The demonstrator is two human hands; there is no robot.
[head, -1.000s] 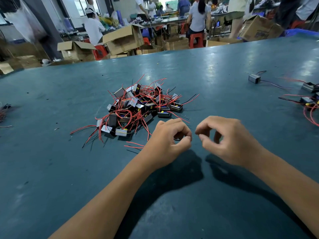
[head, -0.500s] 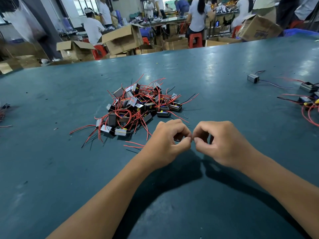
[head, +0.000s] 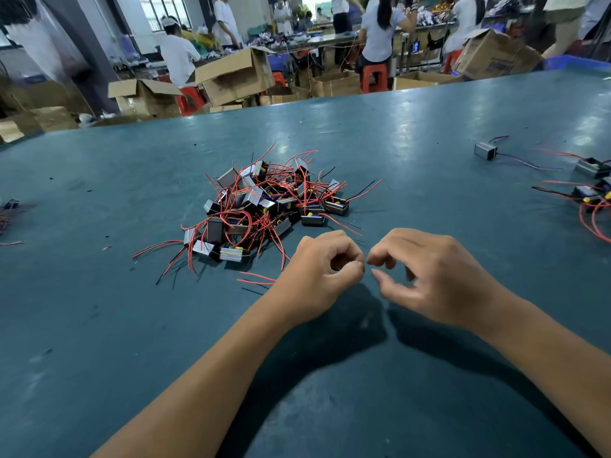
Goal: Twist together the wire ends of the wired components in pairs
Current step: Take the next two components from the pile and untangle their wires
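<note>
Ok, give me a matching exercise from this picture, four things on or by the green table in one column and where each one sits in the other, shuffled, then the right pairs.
Things
1. pile of wired components
2. lone component with dark wires
3. left hand
4. cardboard boxes

Places
A. beyond the table's far edge, on the floor
B. middle of the table, just past the hands
C. far right, lying by itself
D. near centre, fingertips close to the right hand

Pairs: 1-B, 2-C, 3-D, 4-A
</note>
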